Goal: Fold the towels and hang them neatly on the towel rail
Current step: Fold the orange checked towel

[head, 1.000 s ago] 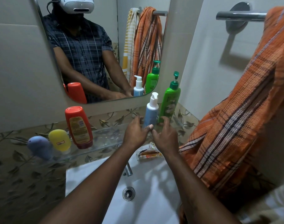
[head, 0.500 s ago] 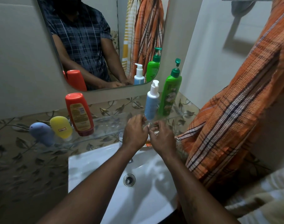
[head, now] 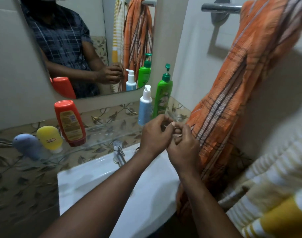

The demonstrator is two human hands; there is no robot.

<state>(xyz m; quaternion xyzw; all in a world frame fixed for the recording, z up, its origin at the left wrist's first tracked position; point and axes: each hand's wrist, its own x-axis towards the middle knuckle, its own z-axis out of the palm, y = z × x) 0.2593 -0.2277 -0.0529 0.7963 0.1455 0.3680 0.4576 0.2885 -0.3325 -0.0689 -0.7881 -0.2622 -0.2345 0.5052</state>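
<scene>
An orange checked towel [head: 232, 93] hangs bunched and unfolded from the chrome towel rail [head: 219, 7] at the upper right, and its lower end drops past the sink's right side. A yellow-and-white striped towel [head: 270, 194] fills the lower right corner, blurred and close. My left hand [head: 155, 136] and my right hand [head: 183, 148] meet over the sink's back right corner with fingers curled together. They sit right against the orange towel's left edge. Whether they pinch that edge or something small is hidden by the fingers.
A white sink [head: 88, 182] with a chrome tap [head: 118, 152] lies below my arms. The glass shelf [head: 102, 133] carries a red bottle [head: 69, 122], a yellow bottle [head: 49, 139], a grey-blue bottle [head: 26, 146], a white-blue pump bottle [head: 145, 107] and a green pump bottle [head: 163, 95]. A mirror [head: 74, 48] hangs above.
Both hands have risen from the sink's back edge and shifted right, up against the orange towel's edge. The view has tilted back up, so the rail shows again.
</scene>
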